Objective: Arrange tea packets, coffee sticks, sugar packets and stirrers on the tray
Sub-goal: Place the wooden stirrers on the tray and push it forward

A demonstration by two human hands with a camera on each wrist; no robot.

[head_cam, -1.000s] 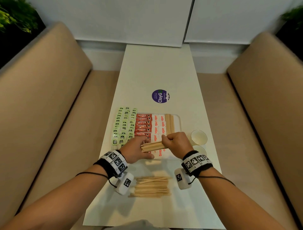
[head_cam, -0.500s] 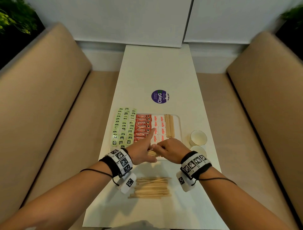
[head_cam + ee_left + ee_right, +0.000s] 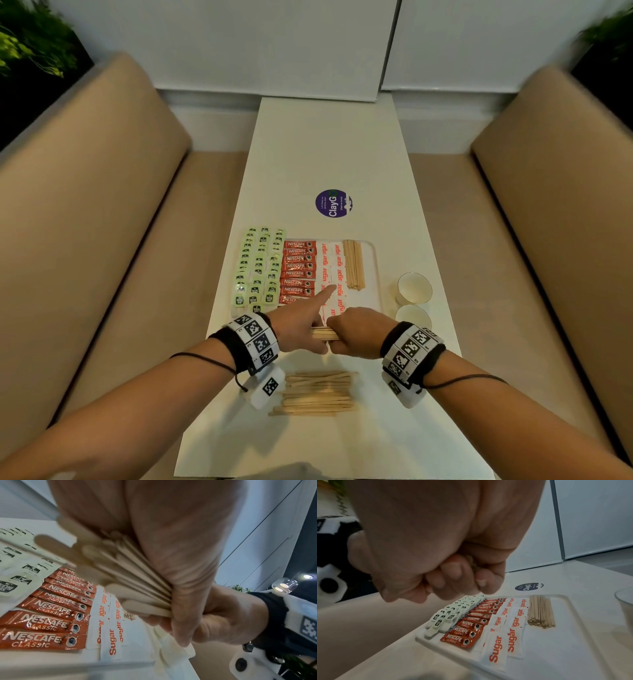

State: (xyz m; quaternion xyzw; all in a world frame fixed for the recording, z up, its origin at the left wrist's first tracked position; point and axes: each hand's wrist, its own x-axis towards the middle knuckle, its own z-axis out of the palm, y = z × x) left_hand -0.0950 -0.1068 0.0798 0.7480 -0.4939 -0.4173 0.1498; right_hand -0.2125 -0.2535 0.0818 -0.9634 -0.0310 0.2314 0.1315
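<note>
Both hands hold one bundle of flat pale wooden stirrers [image 3: 323,333] above the near edge of the white rectangular tray [image 3: 376,270]. Right hand [image 3: 359,331]: grip curled tight around the bundle. Left hand [image 3: 301,323]: grip closed on the bundle's other end (index finger extended over the white sugar packets [image 3: 331,274]). Green tea packets [image 3: 258,267], red coffee sticks [image 3: 298,270] and more stirrers [image 3: 354,263] lie in rows on the tray. A loose stirrer pile [image 3: 317,394] rests on the white table [image 3: 325,144].

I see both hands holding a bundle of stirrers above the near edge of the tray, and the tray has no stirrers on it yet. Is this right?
Not quite: the tray already has stirrers along its right side, as the right wrist view shows. Both hands do hold a bundle.
</note>
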